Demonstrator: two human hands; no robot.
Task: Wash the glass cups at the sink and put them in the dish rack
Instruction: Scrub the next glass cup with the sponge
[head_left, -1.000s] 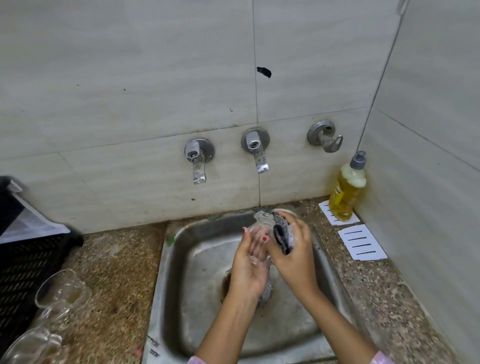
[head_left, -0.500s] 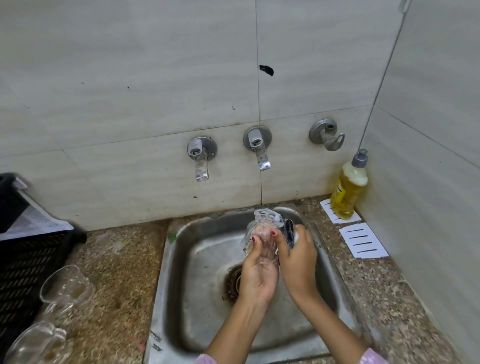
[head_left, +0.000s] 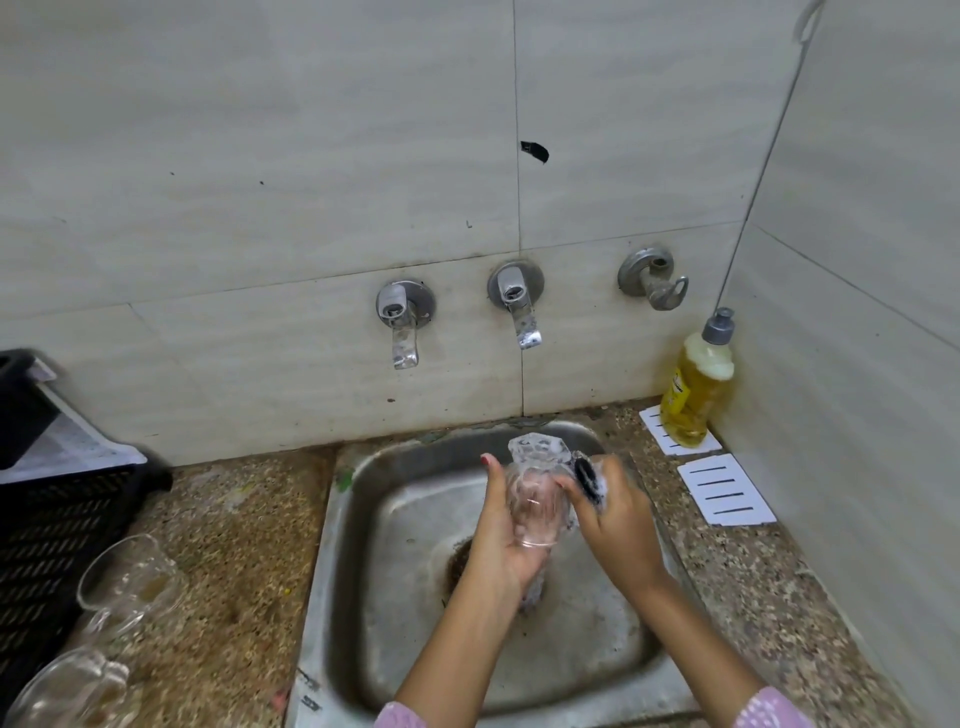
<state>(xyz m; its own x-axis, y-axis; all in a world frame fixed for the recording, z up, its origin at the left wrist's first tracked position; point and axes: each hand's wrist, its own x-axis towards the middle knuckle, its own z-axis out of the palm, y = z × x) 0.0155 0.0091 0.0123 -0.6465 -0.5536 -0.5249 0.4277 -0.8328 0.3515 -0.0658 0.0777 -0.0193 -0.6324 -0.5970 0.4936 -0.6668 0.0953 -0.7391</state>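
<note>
1. Our left hand curls its fingers round a soapy glass cup above the sink.
2. Our right hand pinches a dark scrubber against the cup's side.
3. Two more cups lie on the counter beside the black dish rack.

Soapy glass cup — left hand

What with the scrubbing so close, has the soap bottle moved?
No. The soap bottle stands on the same white card in the corner as before, no nearer the sink.
</note>
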